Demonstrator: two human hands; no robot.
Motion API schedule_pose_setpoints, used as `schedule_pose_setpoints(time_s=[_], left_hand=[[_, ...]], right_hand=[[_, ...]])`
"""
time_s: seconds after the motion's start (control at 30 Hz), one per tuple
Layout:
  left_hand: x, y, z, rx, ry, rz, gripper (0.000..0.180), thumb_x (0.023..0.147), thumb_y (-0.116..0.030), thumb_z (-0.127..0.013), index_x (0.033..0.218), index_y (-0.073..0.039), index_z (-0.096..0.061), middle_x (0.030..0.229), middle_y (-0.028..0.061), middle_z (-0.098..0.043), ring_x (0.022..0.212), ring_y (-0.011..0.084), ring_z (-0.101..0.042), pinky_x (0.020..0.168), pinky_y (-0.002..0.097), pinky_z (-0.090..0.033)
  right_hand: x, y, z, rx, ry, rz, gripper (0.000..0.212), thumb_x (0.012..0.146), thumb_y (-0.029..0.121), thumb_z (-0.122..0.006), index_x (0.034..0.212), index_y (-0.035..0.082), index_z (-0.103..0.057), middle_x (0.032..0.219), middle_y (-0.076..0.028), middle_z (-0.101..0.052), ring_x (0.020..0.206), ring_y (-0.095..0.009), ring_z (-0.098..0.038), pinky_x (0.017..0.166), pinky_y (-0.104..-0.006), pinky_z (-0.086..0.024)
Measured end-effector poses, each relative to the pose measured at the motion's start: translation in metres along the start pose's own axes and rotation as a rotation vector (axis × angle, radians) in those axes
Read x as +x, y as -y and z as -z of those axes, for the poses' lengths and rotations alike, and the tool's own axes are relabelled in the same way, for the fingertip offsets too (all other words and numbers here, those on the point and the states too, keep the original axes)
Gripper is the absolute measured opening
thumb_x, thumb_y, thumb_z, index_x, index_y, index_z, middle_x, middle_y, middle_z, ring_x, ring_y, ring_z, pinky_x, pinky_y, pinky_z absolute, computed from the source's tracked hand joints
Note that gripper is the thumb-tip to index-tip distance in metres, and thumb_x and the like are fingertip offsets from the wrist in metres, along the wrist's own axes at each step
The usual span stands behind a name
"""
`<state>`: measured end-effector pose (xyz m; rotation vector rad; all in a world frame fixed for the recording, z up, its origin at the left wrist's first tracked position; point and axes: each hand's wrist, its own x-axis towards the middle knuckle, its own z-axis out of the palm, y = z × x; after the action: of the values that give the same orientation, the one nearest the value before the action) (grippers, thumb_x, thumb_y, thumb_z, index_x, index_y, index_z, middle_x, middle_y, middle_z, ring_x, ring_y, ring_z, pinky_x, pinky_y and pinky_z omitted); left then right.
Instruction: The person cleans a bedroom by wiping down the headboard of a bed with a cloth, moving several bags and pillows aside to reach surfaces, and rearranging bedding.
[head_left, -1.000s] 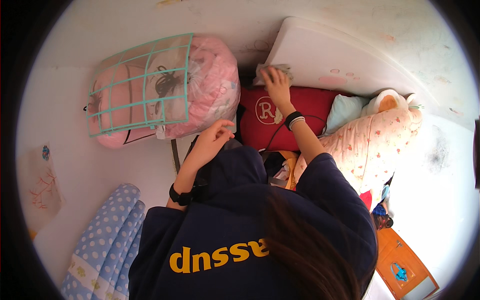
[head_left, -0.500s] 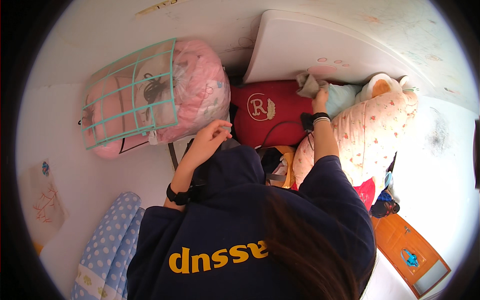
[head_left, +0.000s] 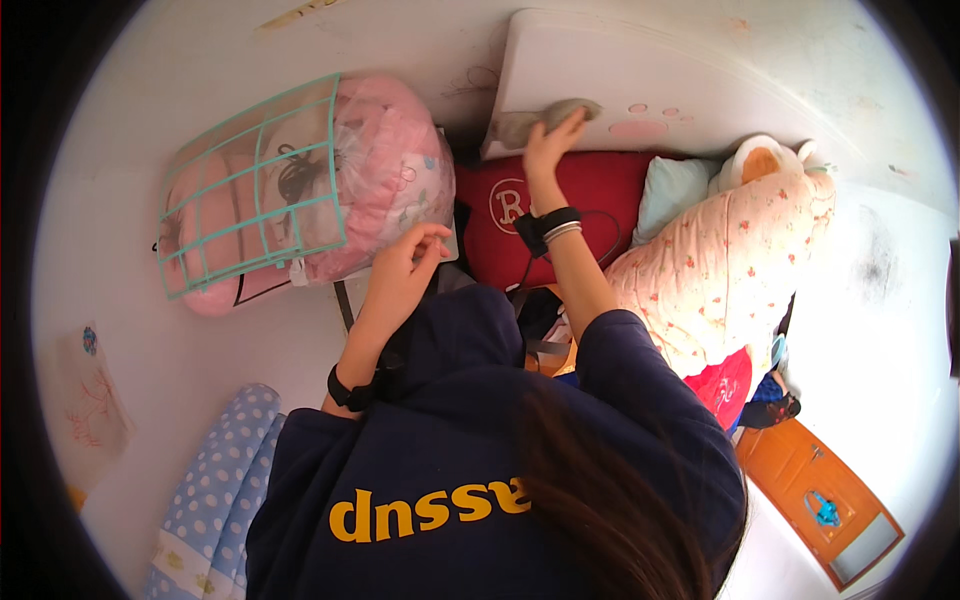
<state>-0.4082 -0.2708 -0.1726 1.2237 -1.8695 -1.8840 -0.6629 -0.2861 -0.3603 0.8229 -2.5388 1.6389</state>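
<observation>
My right hand (head_left: 553, 155) presses a grey cloth (head_left: 572, 108) against the white headboard (head_left: 560, 65), left of its pink paw print. Part of the cloth is hidden under the fingers. A black band and thin bangles circle that wrist, just above a dark red cushion (head_left: 600, 205) with a pale letter emblem. My left hand (head_left: 405, 268) hangs in the air with loosely bent fingers and nothing in it. It is nearest to a pink bundle of bedding (head_left: 385, 180) in a clear bag with turquoise trim.
A light blue pillow (head_left: 672, 195) and a floral quilt (head_left: 725, 260) lie right of the cushion. Behind the quilt sits a plush toy with a round ear (head_left: 760, 160). Blue dotted bedding (head_left: 225, 470) stands at lower left, an orange door (head_left: 815, 500) at lower right.
My right hand has moved left along the headboard with the cloth, from beside the light blue pillow to left of the paw print. My left hand has barely moved.
</observation>
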Motion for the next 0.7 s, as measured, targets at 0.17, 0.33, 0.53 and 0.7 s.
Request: schedule_pose_setpoints(time_s=[0.17,0.33,0.53,0.7], left_hand=[[0.004,0.008,-0.003,0.128,0.025,-0.054,0.016,0.084,-0.009,-0.045,0.096,-0.003,-0.053,0.072,0.0084,-0.059,0.065,0.0139,-0.056,0.063,0.0243,-0.044],[0.003,0.01,-0.011,0.149,0.129,-0.066,0.017,0.082,-0.008,-0.048,0.097,-0.004,-0.054,0.075,0.009,-0.059,0.068,0.0161,-0.057,0.063,0.0261,-0.044],[0.002,0.009,-0.021,0.228,0.203,-0.069,0.018,0.08,-0.009,-0.05,0.097,-0.003,-0.053,0.077,0.01,-0.059,0.067,0.0178,-0.057,0.063,0.0269,-0.044],[-0.002,0.022,-0.012,0.197,0.178,-0.022,0.018,0.08,-0.009,-0.051,0.097,-0.003,-0.053,0.077,0.0103,-0.059,0.067,0.0178,-0.057,0.063,0.0269,-0.044]], right_hand=[[-0.041,-0.012,0.018,0.087,0.496,0.22,0.059,0.066,-0.002,-0.046,0.124,0.004,-0.036,0.126,-0.028,-0.029,0.118,-0.038,-0.029,0.098,-0.0399,-0.024],[-0.045,-0.037,0.056,0.137,0.795,0.024,0.043,0.068,-0.003,-0.043,0.11,0.002,-0.052,0.108,-0.016,-0.053,0.103,-0.026,-0.05,0.088,-0.031,-0.038],[0.016,-0.129,0.113,0.479,0.217,-0.625,0.037,0.071,-0.001,-0.043,0.107,0.003,-0.052,0.092,-0.006,-0.056,0.079,-0.02,-0.054,0.072,-0.029,-0.045],[0.091,-0.19,0.16,0.919,-0.039,-0.828,0.028,0.073,0.002,-0.044,0.1,0.007,-0.042,0.104,-0.011,-0.047,0.092,-0.027,-0.049,0.075,-0.0442,-0.045]])
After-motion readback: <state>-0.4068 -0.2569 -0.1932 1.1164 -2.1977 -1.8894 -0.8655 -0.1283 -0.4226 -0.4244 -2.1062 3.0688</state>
